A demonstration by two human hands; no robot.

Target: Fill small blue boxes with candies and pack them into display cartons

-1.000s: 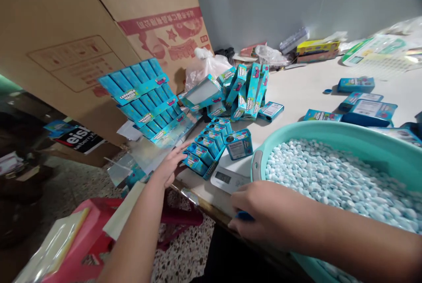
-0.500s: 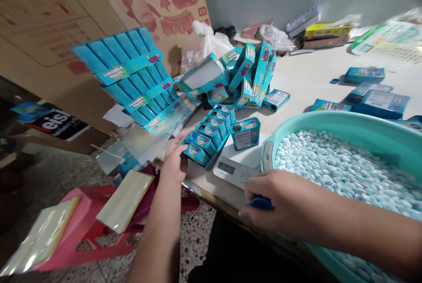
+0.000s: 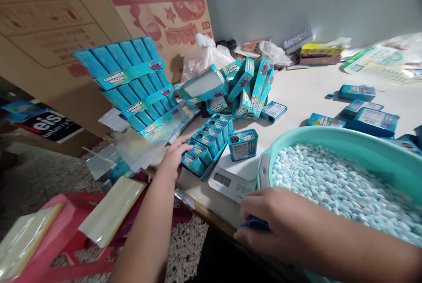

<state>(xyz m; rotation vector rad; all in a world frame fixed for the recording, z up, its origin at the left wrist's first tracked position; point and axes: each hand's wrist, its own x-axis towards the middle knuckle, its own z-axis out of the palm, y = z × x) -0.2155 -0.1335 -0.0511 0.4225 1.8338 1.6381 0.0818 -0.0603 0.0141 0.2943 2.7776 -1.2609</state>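
My left hand (image 3: pixel 173 156) rests against the near end of a row of small blue candy boxes (image 3: pixel 206 141) in a tray, its fingers stretched over the nearest box tops. The nearer tops look capped; farther ones show dark round holes. My right hand (image 3: pixel 260 212) is closed around dark blue round caps (image 3: pixel 256 224), in front of the scale and beside the tub. A single blue candy box (image 3: pixel 243 145) with an open hole stands upright on the white digital scale (image 3: pixel 231 185). Pale blue and white candies (image 3: pixel 316 177) fill the turquoise tub (image 3: pixel 332 131) on the right.
Tiered blue display trays (image 3: pixel 128 81) stand at left, near a large cardboard carton (image 3: pixel 158 6). Folded blue display cartons (image 3: pixel 252 87) are piled behind the row. More blue boxes (image 3: pixel 376 120) lie behind the tub. A pink stool (image 3: pixel 59 230) stands below the table edge.
My left fingers have slid forward from the nearest box to about the second one. My right hand still holds the blue caps. The view has shifted slightly.
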